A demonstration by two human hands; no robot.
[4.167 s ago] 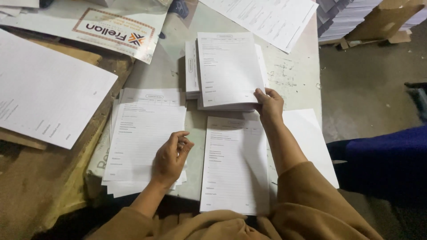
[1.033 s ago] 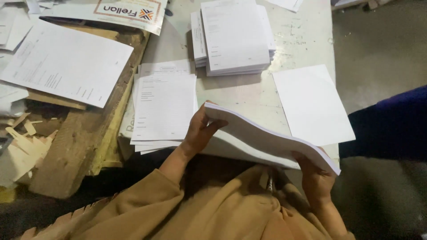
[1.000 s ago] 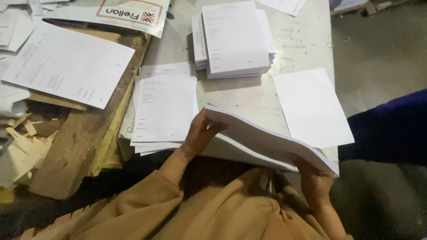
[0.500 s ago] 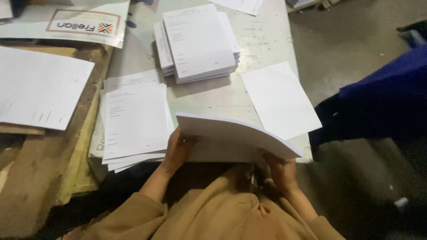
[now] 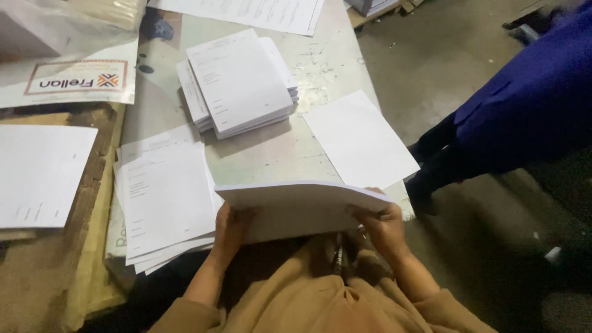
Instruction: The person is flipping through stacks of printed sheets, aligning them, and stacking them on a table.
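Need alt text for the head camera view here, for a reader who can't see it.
A person holds a thick sheaf of white paper at the table's near edge, left hand and right hand gripping its two ends. Beyond lie a loose pile of printed sheets, a squared stack and one blank sheet.

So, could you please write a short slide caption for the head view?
Both hands, left hand and right hand, hold a paper stack on edge at the table.

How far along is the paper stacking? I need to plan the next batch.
Done, it seems: a squared pile lies at the table's far end. In hand: left hand and right hand hold a thick bundle on edge. Left: loose fanned sheets and one single sheet.
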